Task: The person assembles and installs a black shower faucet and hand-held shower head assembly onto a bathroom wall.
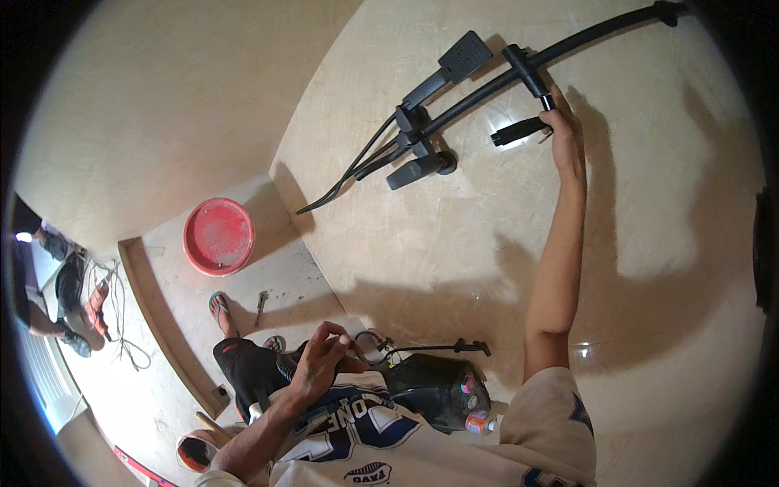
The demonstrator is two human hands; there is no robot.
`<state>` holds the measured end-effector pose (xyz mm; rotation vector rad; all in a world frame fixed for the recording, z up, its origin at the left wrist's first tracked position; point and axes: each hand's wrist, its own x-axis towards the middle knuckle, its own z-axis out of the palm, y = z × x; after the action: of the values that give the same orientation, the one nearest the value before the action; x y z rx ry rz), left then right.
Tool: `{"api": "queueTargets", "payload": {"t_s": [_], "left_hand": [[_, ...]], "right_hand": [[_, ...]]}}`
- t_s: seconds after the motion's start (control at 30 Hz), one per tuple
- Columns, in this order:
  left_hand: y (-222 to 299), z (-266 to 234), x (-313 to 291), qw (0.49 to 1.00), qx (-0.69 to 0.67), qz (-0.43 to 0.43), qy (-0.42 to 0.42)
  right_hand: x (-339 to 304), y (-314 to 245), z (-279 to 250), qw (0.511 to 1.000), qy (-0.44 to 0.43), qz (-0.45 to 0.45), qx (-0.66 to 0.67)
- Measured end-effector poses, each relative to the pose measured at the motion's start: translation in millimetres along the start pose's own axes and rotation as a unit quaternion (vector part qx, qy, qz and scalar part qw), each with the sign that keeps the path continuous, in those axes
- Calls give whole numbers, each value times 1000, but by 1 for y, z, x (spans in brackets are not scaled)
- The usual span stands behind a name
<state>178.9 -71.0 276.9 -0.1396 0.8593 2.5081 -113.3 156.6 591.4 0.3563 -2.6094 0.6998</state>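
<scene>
My right hand (561, 134) is raised at the tan wall, its fingers closed round a short black cylindrical piece (518, 131) shaped like a handle. Just above it, a black T-shaped bracket (526, 71) sits on the long black shower rail (600, 36). Lower on the rail are the black hand shower (466, 57) and a black mixer body (412, 123), with a flat black spout-like part (415, 170) and dark hoses (345, 180) trailing down. Before my lap, my left hand (323, 361) has curled fingers; whatever lies inside them is hidden.
A red bucket (217, 237) stands on the dusty floor near a wrench (261, 307). Beside me are a black container (434, 390) and a bottle with an orange label (479, 422). Past a low ledge (166, 325), a red drill (97, 307) lies near another person's feet (73, 337).
</scene>
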Motion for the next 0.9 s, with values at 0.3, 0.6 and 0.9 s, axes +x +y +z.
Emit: {"api": "queueTargets", "payload": {"t_s": [0.3,0.6,0.9], "left_hand": [[5,-2,-13,998,-4,14,54],[9,-7,-17,987,104,26,116],[67,-9,-4,961,167,49,216]], "right_hand": [[-4,-9,6,998,22,-53,18],[-142,-8,92,888,-308,-58,336],[-299,-36,220,639,-361,143,664]]}}
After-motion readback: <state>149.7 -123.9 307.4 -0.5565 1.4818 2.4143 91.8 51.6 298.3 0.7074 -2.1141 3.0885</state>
